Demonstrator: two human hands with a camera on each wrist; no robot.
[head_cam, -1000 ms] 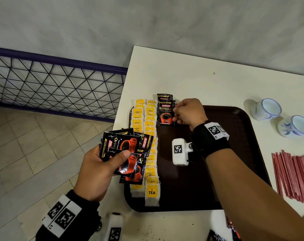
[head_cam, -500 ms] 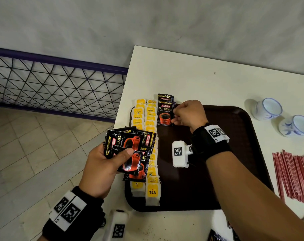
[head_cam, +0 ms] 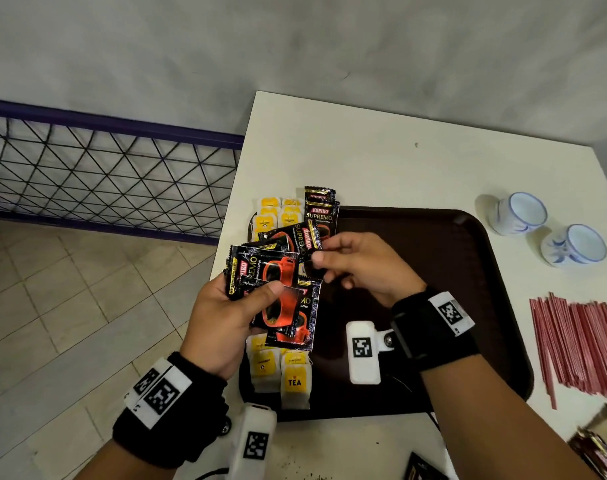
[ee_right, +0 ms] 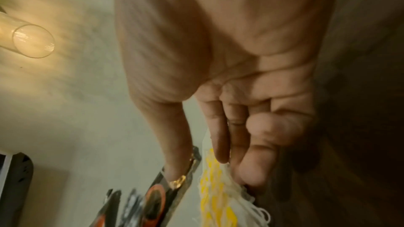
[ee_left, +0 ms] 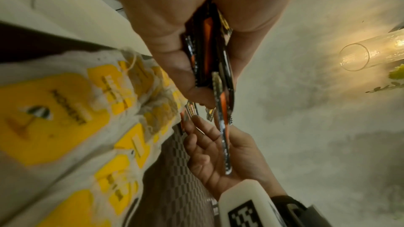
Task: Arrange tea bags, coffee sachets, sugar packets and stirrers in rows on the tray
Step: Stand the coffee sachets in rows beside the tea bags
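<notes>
My left hand (head_cam: 257, 299) grips a fanned stack of black-and-red coffee sachets (head_cam: 278, 292) above the tray's left side; the same stack (ee_left: 210, 49) shows edge-on in the left wrist view. The thumb and fingers of my right hand (head_cam: 321, 252) pinch the corner of the top sachet (head_cam: 291, 237) of that fan. Two coffee sachets (head_cam: 321, 211) lie overlapped at the far left of the dark brown tray (head_cam: 433, 258). Yellow-tagged tea bags (head_cam: 295, 381) run in two columns along the tray's left edge, partly hidden by my hands.
A bundle of red stirrers (head_cam: 579, 341) lies on the white table (head_cam: 364, 150) right of the tray. Two white-and-blue cups (head_cam: 520, 213) stand at the far right. More sachets (head_cam: 596, 445) lie at the near right corner. A wire railing (head_cam: 104, 174) borders the table's left.
My right hand left the two sachets laid on the tray, came back to the fan and took hold of its top sachet. My left hand raised the fan toward it.
</notes>
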